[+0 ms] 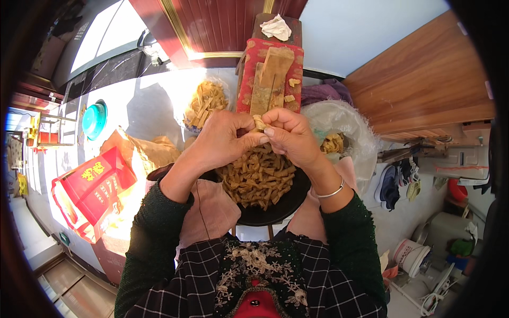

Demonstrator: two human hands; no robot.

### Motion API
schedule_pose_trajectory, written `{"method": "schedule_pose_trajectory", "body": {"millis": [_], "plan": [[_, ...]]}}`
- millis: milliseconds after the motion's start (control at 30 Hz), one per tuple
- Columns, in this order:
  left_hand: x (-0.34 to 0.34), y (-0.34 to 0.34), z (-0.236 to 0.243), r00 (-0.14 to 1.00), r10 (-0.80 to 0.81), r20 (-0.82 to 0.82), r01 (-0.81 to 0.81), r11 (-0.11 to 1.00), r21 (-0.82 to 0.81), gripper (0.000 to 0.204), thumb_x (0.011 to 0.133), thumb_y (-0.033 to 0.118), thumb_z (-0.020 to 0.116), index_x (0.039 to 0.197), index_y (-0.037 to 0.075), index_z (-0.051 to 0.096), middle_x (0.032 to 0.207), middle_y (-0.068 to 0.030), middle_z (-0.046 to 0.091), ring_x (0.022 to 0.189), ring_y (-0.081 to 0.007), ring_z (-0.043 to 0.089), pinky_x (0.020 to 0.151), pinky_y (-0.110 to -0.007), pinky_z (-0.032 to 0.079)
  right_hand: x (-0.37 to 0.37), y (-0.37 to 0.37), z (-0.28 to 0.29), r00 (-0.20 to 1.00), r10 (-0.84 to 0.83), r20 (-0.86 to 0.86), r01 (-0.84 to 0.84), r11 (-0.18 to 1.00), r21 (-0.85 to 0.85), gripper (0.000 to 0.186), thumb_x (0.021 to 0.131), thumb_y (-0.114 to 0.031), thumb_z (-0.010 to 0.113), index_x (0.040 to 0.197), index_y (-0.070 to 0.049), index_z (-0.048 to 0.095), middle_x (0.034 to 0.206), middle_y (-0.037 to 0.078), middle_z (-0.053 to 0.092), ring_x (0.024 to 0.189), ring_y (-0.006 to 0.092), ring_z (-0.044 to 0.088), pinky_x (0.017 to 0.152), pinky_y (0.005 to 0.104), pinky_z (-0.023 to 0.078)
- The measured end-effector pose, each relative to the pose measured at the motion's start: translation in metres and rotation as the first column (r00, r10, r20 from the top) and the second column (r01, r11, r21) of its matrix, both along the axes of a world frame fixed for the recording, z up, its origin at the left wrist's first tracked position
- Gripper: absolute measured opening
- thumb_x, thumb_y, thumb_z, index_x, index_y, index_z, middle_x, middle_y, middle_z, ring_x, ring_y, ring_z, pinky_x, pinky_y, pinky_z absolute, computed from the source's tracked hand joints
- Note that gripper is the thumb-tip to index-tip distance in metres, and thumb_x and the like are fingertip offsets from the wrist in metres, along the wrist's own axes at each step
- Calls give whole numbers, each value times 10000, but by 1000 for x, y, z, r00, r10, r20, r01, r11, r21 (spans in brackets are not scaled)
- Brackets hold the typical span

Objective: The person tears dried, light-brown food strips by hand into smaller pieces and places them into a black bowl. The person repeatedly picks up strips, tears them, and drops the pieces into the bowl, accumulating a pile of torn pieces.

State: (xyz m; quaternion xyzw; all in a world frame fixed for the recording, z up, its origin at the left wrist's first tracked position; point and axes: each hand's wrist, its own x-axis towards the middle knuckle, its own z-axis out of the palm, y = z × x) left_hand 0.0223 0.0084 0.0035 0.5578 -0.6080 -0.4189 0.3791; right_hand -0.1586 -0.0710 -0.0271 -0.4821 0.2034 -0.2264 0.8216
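My left hand [225,135] and my right hand [296,139] meet in front of me, both with thumb and fingers pinched on a small yellowish-tan folded strip [259,123]. Its exact kind I cannot make out, as the fingertips cover part of it. Just below my hands, a heap of brown twisted pieces [257,180] fills a round black pan [303,196] between my knees. Beyond them stands a narrow bench with a red patterned cloth [245,69]. Wooden blocks [275,66] lie on it, with small yellow scraps [294,82] beside them.
A bowl of pale yellow strips [207,100] sits on the floor at far left. Right of the pan, a whitish plastic sack [355,124] holds more yellowish pieces [333,143]. A red gift bag [101,183] and a turquoise basin [94,121] are at left; shoes [388,188] at right.
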Motion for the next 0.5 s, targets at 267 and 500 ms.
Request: {"method": "schedule_pose_trajectory", "body": {"millis": [267, 500], "plan": [[17, 13, -1, 335, -69, -940, 246, 969, 16, 297, 892, 165, 608, 624, 41, 575, 507, 10, 498, 394, -46, 377, 391, -211, 314, -26, -19, 29, 999, 4, -46, -16, 962, -274, 135, 861, -127, 669, 854, 3, 632, 637, -49, 524, 539, 6, 387, 462, 170, 275], [21, 4, 9, 978, 71, 194, -48, 992, -119, 402, 762, 390, 737, 785, 10, 611, 687, -61, 601, 617, -211, 571, 591, -324, 462, -28, -19, 9, 983, -151, -108, 101, 925, -367, 131, 841, -112, 686, 780, -5, 640, 617, -57, 530, 542, 10, 395, 472, 194, 294]]}}
